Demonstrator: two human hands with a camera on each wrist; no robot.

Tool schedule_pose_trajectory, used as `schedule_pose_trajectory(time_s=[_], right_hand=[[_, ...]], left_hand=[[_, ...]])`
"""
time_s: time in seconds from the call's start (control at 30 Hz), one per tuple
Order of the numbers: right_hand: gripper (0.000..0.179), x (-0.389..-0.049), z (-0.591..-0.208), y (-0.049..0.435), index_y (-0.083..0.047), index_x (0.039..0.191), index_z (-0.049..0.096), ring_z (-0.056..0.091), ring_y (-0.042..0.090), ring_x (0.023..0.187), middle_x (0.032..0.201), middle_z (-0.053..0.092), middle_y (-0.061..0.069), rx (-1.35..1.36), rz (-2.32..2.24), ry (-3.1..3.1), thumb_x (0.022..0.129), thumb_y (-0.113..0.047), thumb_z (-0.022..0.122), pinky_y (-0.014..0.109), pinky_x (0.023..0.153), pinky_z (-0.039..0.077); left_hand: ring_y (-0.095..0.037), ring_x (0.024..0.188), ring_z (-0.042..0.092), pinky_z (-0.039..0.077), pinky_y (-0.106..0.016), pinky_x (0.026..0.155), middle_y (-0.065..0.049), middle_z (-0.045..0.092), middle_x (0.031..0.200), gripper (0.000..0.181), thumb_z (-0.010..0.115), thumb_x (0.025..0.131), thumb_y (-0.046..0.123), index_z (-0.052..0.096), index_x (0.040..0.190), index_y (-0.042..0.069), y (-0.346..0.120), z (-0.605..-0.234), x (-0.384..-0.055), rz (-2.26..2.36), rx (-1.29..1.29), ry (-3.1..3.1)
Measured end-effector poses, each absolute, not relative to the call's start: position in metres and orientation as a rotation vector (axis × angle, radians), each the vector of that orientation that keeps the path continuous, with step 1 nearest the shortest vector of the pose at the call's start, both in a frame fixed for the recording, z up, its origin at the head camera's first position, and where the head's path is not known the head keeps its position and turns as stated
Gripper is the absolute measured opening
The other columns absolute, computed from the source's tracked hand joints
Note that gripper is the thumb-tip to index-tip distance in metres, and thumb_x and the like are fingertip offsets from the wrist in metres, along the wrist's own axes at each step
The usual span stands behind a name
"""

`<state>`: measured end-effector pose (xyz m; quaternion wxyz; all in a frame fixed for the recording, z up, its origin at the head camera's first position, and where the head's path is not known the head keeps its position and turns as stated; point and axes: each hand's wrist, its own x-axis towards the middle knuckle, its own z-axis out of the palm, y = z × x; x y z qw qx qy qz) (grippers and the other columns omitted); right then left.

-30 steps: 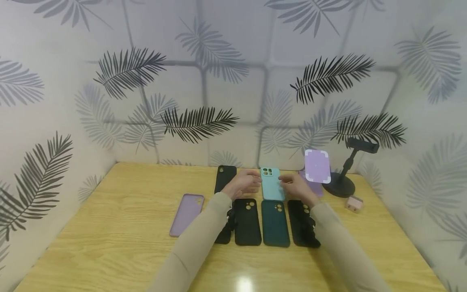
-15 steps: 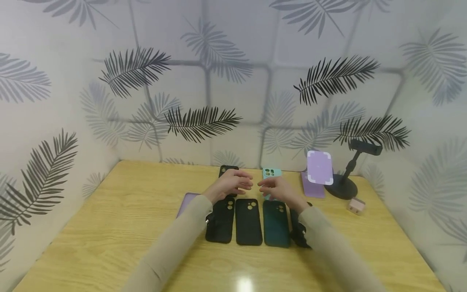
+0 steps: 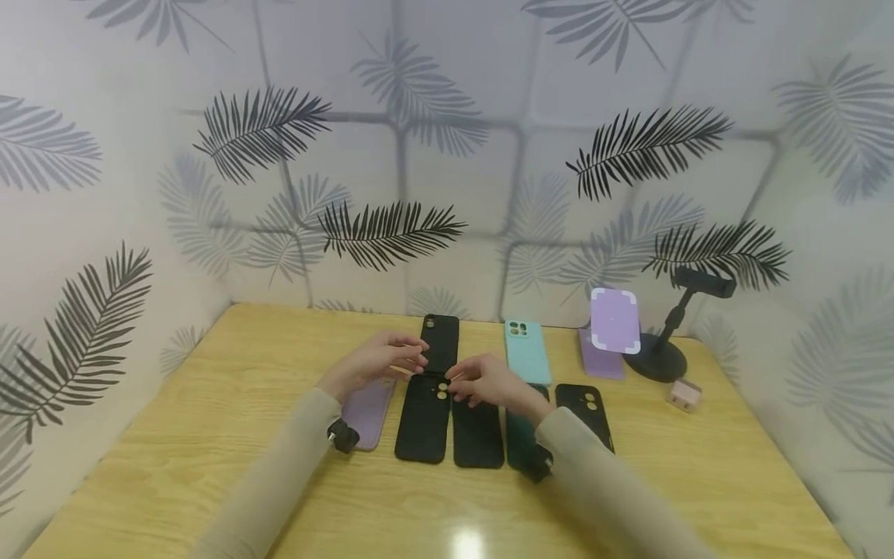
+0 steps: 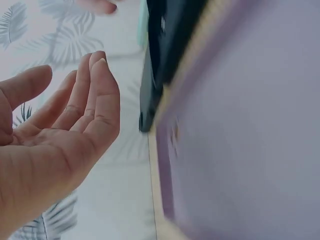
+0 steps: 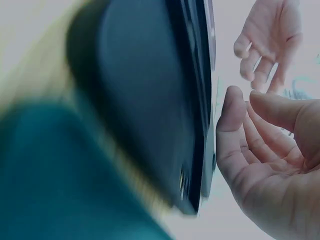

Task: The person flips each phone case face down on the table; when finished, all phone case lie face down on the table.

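Note:
My left hand [image 3: 377,361] hovers over the top of a lavender phone case [image 3: 366,419], fingers extended and loosely bent, holding nothing. In the left wrist view, the lavender case [image 4: 250,125] lies beside that hand, with a gap between them. My right hand [image 3: 492,380] is above the black phone cases in the front row, near a black case [image 3: 422,427] and the one to its right [image 3: 478,442]. Its fingers bend loosely around nothing. Partly covered by the right arm is a dark teal case [image 3: 520,446]. Another black case [image 3: 441,341] lies behind, between the hands.
A turquoise phone case [image 3: 528,353] lies at the back, and one more black case [image 3: 587,407] at the right of the front row. Beyond stand a lavender panel [image 3: 615,320], a black stand [image 3: 656,357] and a pink plug adapter [image 3: 684,394]. A patterned wall closes the back.
Both hands have moved left from around the turquoise case, passing over the black cases. The turquoise case is uncovered again. The cases appear to lie where they were.

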<state>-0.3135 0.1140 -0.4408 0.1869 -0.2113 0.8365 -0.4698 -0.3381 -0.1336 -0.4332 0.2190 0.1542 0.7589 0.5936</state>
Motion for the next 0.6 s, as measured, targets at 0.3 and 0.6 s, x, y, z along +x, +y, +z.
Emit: schedule_pose_trajectory(time_s=[0.3, 0.6], right_hand=[[0.028, -0.302, -0.447, 0.071, 0.003, 0.121, 0.065, 0.071, 0.019, 0.083, 0.107, 0.072, 0.019, -0.617, -1.384, 2.187, 0.095, -0.006, 0.063, 0.031, 0.065, 0.060], [0.031, -0.292, -0.451, 0.043, 0.007, 0.126, 0.062, 0.072, 0.023, 0.089, 0.110, 0.070, 0.024, -0.645, -1.389, 2.063, 0.096, -0.002, 0.061, 0.033, 0.071, 0.061]], left_hand=[[-0.033, 0.115, 0.062, 0.054, -0.043, 0.096, -0.027, 0.061, 0.126, 0.046, 0.053, 0.102, 0.017, 0.045, 0.140, -0.008, -0.186, -0.440, -0.324, 1.600, 0.396, 2.158], [-0.033, 0.118, 0.059, 0.055, -0.039, 0.095, -0.028, 0.057, 0.131, 0.043, 0.057, 0.099, 0.014, 0.051, 0.134, -0.011, -0.218, -0.446, -0.311, 1.593, 0.334, 2.221]])
